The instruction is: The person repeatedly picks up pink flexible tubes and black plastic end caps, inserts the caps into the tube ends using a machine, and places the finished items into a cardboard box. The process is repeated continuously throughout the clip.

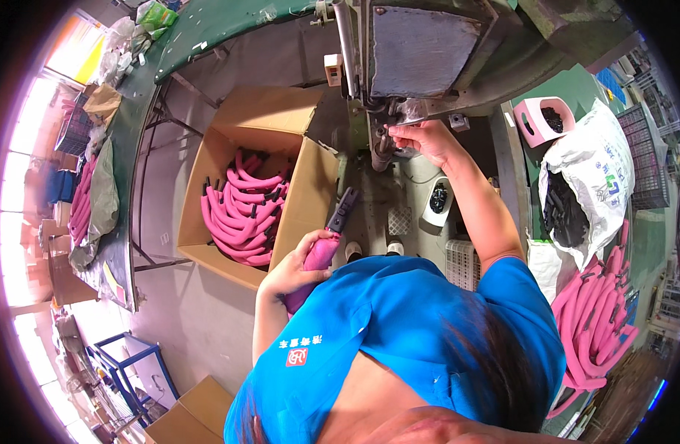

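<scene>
My left hand [299, 268] is closed round a pink foam-covered tube [322, 253], held low in front of my body. A flat black end piece with holes [343, 210] sticks up from the tube, tilted to the right. My right hand [427, 140] reaches up to a machine [421, 52], its thumb and fingers pinched together beside the metal post [382, 152] under the machine head. Whatever lies between those fingertips is too small to make out. The tube is apart from the machine.
An open cardboard box [299, 222] of curved pink tubes stands left of the machine. On the right are a white sack [595, 170] of black parts, a pink container [528, 122] and a pile of pink tubes [595, 325]. A white container [437, 203] of black pieces sits below my right forearm.
</scene>
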`<move>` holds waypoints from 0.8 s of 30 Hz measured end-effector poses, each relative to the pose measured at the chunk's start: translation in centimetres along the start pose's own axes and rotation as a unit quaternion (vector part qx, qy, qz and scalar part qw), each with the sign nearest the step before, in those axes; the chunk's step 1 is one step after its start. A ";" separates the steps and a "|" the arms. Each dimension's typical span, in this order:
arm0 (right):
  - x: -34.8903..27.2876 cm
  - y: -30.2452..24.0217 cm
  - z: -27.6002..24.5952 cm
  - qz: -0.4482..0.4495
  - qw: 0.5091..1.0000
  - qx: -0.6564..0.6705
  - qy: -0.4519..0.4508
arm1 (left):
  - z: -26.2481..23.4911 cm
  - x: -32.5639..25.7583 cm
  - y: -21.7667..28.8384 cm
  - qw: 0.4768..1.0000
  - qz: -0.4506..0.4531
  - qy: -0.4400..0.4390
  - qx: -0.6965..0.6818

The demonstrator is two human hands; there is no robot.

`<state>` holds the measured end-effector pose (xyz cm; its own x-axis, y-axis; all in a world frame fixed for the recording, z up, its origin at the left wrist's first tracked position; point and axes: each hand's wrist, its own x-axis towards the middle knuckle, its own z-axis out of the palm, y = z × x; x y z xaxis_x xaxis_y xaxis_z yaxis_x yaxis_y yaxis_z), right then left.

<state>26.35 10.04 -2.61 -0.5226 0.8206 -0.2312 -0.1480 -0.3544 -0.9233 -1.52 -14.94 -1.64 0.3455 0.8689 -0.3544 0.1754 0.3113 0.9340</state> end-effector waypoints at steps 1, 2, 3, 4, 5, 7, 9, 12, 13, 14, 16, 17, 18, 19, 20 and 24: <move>0.1 0.2 0.3 -0.007 1.000 0.004 0.006 | -0.1 0.3 -0.4 0.998 0.052 0.004 0.025; 0.3 0.4 0.4 -0.005 1.000 0.004 0.008 | -0.2 0.3 -0.5 0.999 0.045 0.017 0.003; 0.6 0.5 0.4 -0.004 1.000 0.005 0.010 | -0.2 0.3 -0.4 0.999 0.037 0.031 -0.019; 0.8 0.8 0.2 0.000 1.000 0.006 0.016 | -0.1 0.4 -0.2 0.998 0.029 0.041 -0.042; 0.9 1.2 0.0 0.010 0.999 0.026 0.028 | -0.3 0.4 0.6 0.998 0.014 0.038 -0.044; 1.1 1.9 -0.3 0.032 0.996 0.066 0.048 | -1.2 0.7 -1.0 0.995 0.020 0.090 -0.023; 1.3 3.2 -1.2 0.024 0.985 0.155 0.067 | -2.3 0.7 -1.8 0.985 -0.032 0.131 -0.108; -0.3 3.9 -1.4 -0.024 0.965 0.177 0.193 | -4.1 0.0 -1.9 0.975 0.010 0.161 -0.150; -0.7 4.5 -1.8 -0.013 0.964 0.172 0.204 | -4.7 -0.4 -2.1 0.978 0.024 0.164 -0.125; -1.1 5.3 -2.3 -0.009 0.963 0.161 0.214 | -5.0 -0.5 -1.6 0.976 0.043 0.198 -0.083; -3.3 6.4 -3.3 -0.011 0.964 0.145 0.222 | -6.3 0.1 -1.6 0.959 0.060 0.277 -0.004; -4.2 7.6 -4.8 -0.011 0.967 0.133 0.216 | -6.1 0.5 -0.1 0.936 0.074 0.342 0.039; -5.7 7.6 -4.2 -0.014 0.960 0.110 0.258 | -6.6 0.5 0.2 0.932 0.100 0.341 0.074; -6.9 9.0 -5.7 -0.013 0.957 0.124 0.263 | -6.9 0.6 1.2 0.920 0.122 0.342 0.150; -8.3 9.1 -5.6 0.008 0.952 0.120 0.280 | -7.2 0.5 2.1 0.901 0.141 0.342 0.226; -14.1 14.2 -8.9 0.077 0.921 0.158 0.348 | -9.6 0.4 2.1 0.796 0.125 0.397 0.440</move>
<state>39.07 -2.52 -15.15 0.0907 0.7990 -0.5945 -0.4107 -0.5138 -0.7532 -9.91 -10.26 0.60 -0.1594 0.9391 0.3046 0.8909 0.0039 0.4542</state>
